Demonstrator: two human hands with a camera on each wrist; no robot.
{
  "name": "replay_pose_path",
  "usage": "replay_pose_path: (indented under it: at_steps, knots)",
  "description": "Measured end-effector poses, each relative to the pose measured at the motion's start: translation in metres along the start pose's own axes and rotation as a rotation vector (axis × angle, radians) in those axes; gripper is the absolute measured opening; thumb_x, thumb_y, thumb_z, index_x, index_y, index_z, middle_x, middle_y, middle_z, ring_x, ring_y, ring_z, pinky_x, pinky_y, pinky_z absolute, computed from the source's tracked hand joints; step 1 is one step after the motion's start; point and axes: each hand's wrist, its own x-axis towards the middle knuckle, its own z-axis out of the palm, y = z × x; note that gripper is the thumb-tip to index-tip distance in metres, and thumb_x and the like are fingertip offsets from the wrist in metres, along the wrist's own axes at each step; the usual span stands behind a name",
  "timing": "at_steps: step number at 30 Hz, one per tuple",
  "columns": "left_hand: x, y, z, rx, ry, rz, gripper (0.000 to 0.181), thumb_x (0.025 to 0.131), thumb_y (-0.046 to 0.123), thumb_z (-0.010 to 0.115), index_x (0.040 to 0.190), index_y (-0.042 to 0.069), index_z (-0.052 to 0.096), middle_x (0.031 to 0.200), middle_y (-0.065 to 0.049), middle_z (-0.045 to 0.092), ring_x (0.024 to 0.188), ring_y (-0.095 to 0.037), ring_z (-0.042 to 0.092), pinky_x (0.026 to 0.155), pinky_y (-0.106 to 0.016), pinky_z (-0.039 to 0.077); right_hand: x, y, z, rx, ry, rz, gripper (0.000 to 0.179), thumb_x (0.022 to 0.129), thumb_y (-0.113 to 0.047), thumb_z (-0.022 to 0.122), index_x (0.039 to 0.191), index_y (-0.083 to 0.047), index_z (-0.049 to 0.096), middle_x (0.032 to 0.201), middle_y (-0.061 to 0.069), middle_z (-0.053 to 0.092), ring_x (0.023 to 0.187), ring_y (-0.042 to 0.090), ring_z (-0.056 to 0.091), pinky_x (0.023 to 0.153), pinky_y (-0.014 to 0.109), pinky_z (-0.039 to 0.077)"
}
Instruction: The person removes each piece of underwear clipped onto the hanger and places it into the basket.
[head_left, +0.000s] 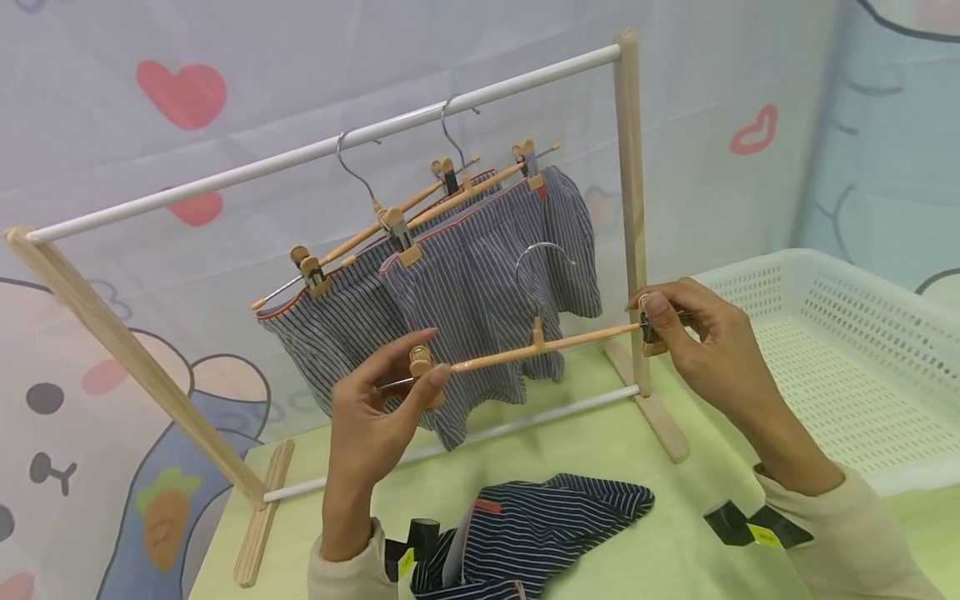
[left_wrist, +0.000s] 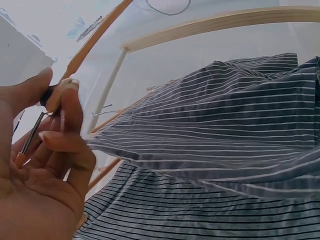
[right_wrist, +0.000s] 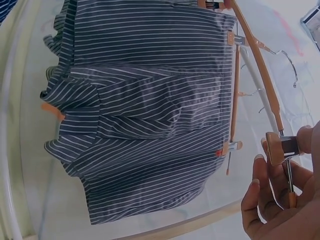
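Observation:
An empty clip hanger, with a wooden-coloured bar and metal hook, is held level in front of the rack. My left hand pinches its left clip between thumb and fingers. At the other end, my right hand pinches the right clip, also seen from the side in the right wrist view, where the clip sits by the thumb. Below lies a pair of dark striped shorts, loosely folded on the table. Behind the hanger, two pairs of striped shorts hang from clip hangers.
A wooden rack with a white top rail stands across the table, its right post close to my right hand. To the right is a white perforated basket. Pale green cloth covers the table; a printed curtain hangs behind.

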Motion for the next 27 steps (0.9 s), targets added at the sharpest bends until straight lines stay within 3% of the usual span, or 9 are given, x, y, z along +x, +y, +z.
replay_pose_path:
  at_steps: [4, 10, 14, 17, 21, 27]
  knots:
    - [0.0023, -0.0012, 0.0013, -0.046, 0.032, 0.084, 0.032, 0.087, -0.004, 0.07, 0.119, -0.006, 0.068, 0.082, 0.01, 0.071, 0.067, -0.005, 0.068, 0.065, -0.025, 0.059, -0.0005, 0.0006, 0.0009, 0.005, 0.003, 0.008, 0.022, 0.103, -0.014, 0.052, 0.107, -0.001, 0.07, 0.098, -0.014, 0.065, 0.077, 0.003, 0.064, 0.068, 0.016, 0.057]
    - [0.0036, -0.0043, 0.0034, -0.093, 0.084, 0.204, 0.006, 0.086, -0.007, 0.071, 0.088, -0.002, 0.075, 0.089, 0.008, 0.075, 0.063, -0.006, 0.066, 0.062, -0.02, 0.055, -0.0005, 0.0007, 0.0024, 0.005, -0.005, 0.011, 0.024, 0.104, -0.015, 0.051, 0.111, -0.001, 0.069, 0.105, -0.014, 0.065, 0.085, 0.003, 0.062, 0.073, 0.014, 0.055]
    - [0.0041, -0.004, 0.004, -0.1, 0.1, 0.223, 0.006, 0.085, -0.007, 0.072, 0.086, -0.002, 0.076, 0.075, 0.001, 0.072, 0.059, -0.008, 0.061, 0.058, -0.019, 0.051, -0.0003, 0.0003, 0.0013, 0.003, -0.016, 0.024, 0.026, 0.105, -0.017, 0.05, 0.115, -0.002, 0.069, 0.108, -0.015, 0.065, 0.09, 0.003, 0.064, 0.074, 0.015, 0.056]
    - [0.0043, -0.0028, 0.0037, -0.09, 0.108, 0.226, 0.006, 0.085, -0.006, 0.072, 0.087, -0.002, 0.076, 0.069, -0.006, 0.069, 0.058, -0.008, 0.059, 0.057, -0.019, 0.049, -0.0002, -0.0001, -0.0001, -0.007, -0.021, 0.028, 0.027, 0.105, -0.018, 0.049, 0.118, -0.003, 0.068, 0.11, -0.016, 0.065, 0.093, 0.002, 0.063, 0.083, 0.013, 0.053]
    - [0.0042, -0.001, 0.0042, -0.083, 0.131, 0.225, 0.004, 0.086, -0.002, 0.073, 0.086, -0.003, 0.076, 0.069, -0.002, 0.07, 0.058, -0.007, 0.059, 0.057, -0.018, 0.048, -0.0004, 0.0, -0.0007, -0.041, -0.009, 0.01, 0.026, 0.104, -0.018, 0.052, 0.122, -0.007, 0.068, 0.11, -0.016, 0.065, 0.093, 0.0, 0.061, 0.086, 0.009, 0.046]
    - [0.0045, 0.0008, 0.0075, -0.079, 0.179, 0.226, 0.006, 0.087, 0.0, 0.073, 0.085, -0.005, 0.076, 0.07, 0.0, 0.07, 0.057, -0.006, 0.059, 0.057, -0.017, 0.048, 0.0001, 0.0019, 0.0004, -0.056, 0.044, -0.002, 0.028, 0.102, -0.016, 0.056, 0.128, -0.008, 0.064, 0.112, -0.02, 0.061, 0.094, -0.002, 0.06, 0.081, 0.009, 0.045]
